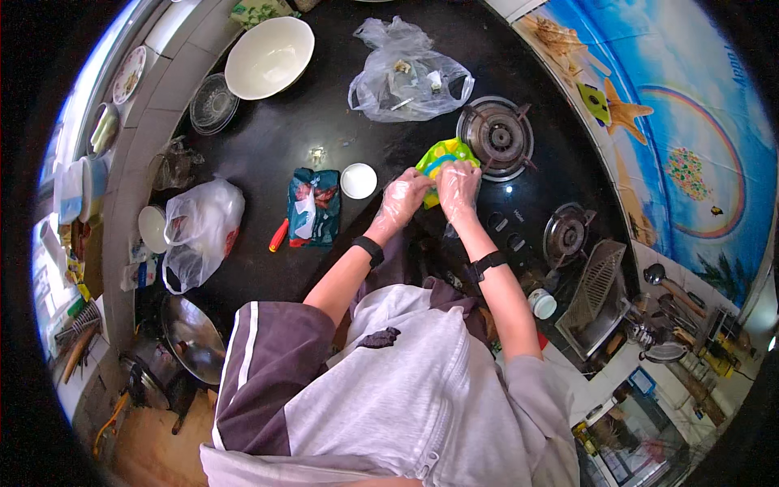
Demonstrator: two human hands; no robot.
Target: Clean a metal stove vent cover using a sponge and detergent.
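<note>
Both my hands wear thin clear plastic gloves. My left hand [403,193] pinches the near-left edge of a bright green and yellow plastic packet [443,151]. Closed over the packet's lower middle is my right hand [457,185], which hides part of it. The packet lies beside the larger gas burner [500,137]; what is inside it cannot be seen. To the left of my hands sit a small white round dish or lid [359,181] and a dark teal pouch [313,228]. A red and yellow handled tool [279,236] lies against the pouch.
A clear plastic bag with scraps [411,79] lies at the far side of the dark countertop [389,139]. Further left are a large white bowl [269,58], glass bowls [213,105] and a white plastic bag [204,228]. A second burner [567,234] is at right.
</note>
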